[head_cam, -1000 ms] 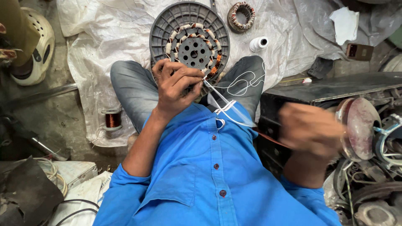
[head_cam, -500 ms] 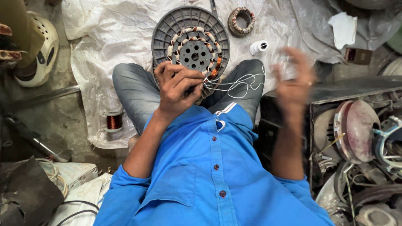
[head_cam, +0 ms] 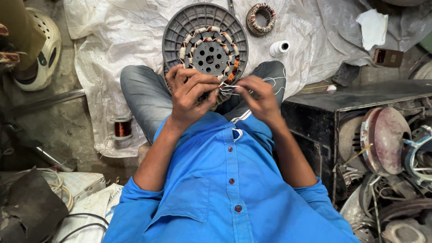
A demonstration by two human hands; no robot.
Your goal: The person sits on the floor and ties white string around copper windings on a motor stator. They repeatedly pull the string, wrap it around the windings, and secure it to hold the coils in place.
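Now both hands pinch white thread: left hand [head_cam: 191,96] at the stator [head_cam: 208,56] edge, right hand [head_cam: 257,98] just beside it.

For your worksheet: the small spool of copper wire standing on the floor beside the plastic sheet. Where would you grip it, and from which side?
Probably the copper wire spool is best gripped from above, by its narrow wound waist between the two flanges. It stands upright on its lower flange, apart from other things, so fingers can close round the waist and the upper flange should stop it slipping.

A small wound stator ring [head_cam: 261,19] and a white thread spool [head_cam: 279,47] lie on the plastic sheet [head_cam: 112,40]. A copper wire spool [head_cam: 121,127] stands at its edge; a black metal box [head_cam: 355,101] sits beside piled fan parts [head_cam: 387,139].
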